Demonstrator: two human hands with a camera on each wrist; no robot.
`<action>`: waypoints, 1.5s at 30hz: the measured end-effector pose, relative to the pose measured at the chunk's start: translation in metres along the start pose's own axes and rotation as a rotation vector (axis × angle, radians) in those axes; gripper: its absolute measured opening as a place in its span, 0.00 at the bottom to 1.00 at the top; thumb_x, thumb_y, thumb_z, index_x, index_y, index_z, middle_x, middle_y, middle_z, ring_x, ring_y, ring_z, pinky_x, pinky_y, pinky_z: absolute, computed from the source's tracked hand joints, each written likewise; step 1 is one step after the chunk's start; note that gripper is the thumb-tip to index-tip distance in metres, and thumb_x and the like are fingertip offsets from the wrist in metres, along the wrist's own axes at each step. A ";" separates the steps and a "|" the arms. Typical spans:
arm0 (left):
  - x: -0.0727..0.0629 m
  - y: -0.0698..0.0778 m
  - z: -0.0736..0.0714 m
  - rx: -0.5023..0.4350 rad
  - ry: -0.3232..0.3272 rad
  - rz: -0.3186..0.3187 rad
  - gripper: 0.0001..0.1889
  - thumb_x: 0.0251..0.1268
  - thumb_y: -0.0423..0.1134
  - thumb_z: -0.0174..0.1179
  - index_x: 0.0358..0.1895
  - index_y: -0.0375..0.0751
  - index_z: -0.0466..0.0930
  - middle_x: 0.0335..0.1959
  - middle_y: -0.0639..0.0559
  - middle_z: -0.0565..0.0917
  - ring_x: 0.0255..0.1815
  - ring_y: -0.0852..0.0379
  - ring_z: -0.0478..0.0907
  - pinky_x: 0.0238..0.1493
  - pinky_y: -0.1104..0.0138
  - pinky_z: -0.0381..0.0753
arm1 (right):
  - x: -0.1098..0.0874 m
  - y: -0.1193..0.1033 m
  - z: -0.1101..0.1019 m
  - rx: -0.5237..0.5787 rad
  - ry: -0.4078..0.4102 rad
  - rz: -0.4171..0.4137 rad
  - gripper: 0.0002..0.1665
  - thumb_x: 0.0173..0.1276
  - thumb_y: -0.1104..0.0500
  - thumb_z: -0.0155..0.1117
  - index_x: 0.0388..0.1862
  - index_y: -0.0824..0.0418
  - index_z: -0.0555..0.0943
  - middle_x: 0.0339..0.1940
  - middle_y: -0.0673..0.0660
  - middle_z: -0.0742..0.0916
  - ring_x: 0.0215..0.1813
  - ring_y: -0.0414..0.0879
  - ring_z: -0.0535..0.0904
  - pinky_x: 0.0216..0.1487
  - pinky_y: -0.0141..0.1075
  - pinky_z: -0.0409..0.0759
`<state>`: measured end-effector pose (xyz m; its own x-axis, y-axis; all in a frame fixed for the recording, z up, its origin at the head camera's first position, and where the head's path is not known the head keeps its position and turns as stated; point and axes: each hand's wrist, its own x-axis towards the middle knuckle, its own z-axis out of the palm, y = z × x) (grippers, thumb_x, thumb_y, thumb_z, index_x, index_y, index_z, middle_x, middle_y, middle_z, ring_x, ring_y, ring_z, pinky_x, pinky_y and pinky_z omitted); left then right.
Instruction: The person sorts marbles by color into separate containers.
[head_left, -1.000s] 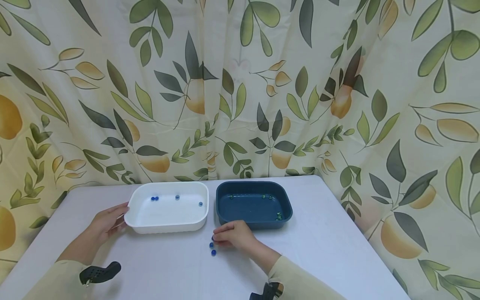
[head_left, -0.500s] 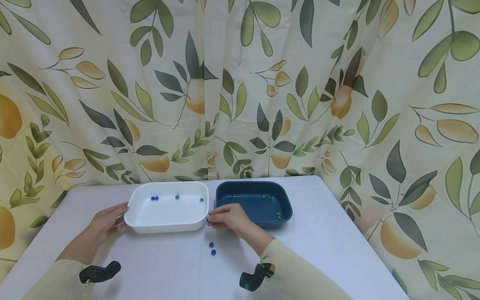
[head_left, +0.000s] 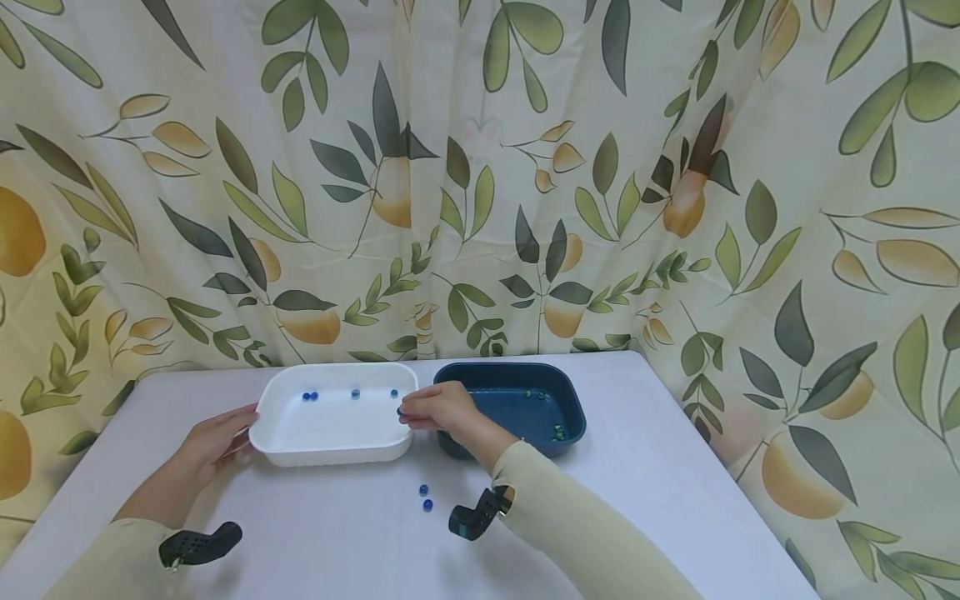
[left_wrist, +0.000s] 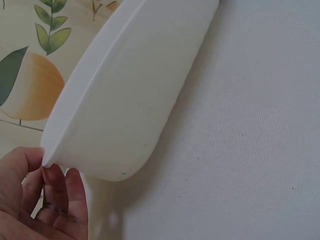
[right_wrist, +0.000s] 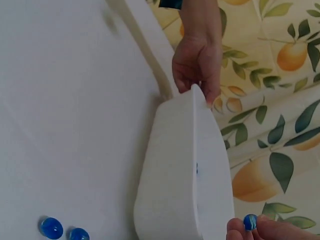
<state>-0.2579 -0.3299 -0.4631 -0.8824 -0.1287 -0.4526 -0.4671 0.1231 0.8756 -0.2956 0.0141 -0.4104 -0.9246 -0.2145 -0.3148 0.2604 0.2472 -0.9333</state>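
Observation:
My left hand (head_left: 213,442) pinches the left rim of a white plastic tub (head_left: 330,455), thumb above the rim and fingers below in the left wrist view. Between the thumb and fingertips of my right hand (head_left: 446,412) is a blue glass marble (right_wrist: 250,222), held over the tub's right rim. Inside the tub lie several blue marbles (head_left: 356,394), spread along its far side. Two more blue marbles (head_left: 425,497) rest on the white cloth in front of the tubs; the right wrist view shows one of them (right_wrist: 51,227) at its lower left.
A dark blue tub (head_left: 510,450) stands close to the right of the white one, with several green marbles (head_left: 558,432) in it. My right forearm passes over its near left corner. A leaf-and-fruit curtain (head_left: 480,208) hangs behind the white-covered table (head_left: 315,533).
My right hand has lifted a blue marble off the cloth and carried it up and left to the white tub's rim. The rightmost marble inside has rolled slightly backward. My left hand stays put.

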 end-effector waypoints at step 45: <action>0.002 -0.002 -0.001 0.011 -0.001 0.017 0.36 0.75 0.51 0.51 0.77 0.36 0.52 0.77 0.34 0.54 0.35 0.74 0.74 0.44 0.73 0.82 | 0.043 0.003 0.015 0.085 0.212 0.147 0.11 0.59 0.66 0.73 0.40 0.67 0.85 0.30 0.60 0.90 0.34 0.47 0.89 0.33 0.30 0.85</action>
<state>-0.2586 -0.3314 -0.4658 -0.8904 -0.1251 -0.4376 -0.4523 0.1365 0.8814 -0.3302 -0.0084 -0.4290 -0.9103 0.0232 -0.4132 0.4105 0.1785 -0.8942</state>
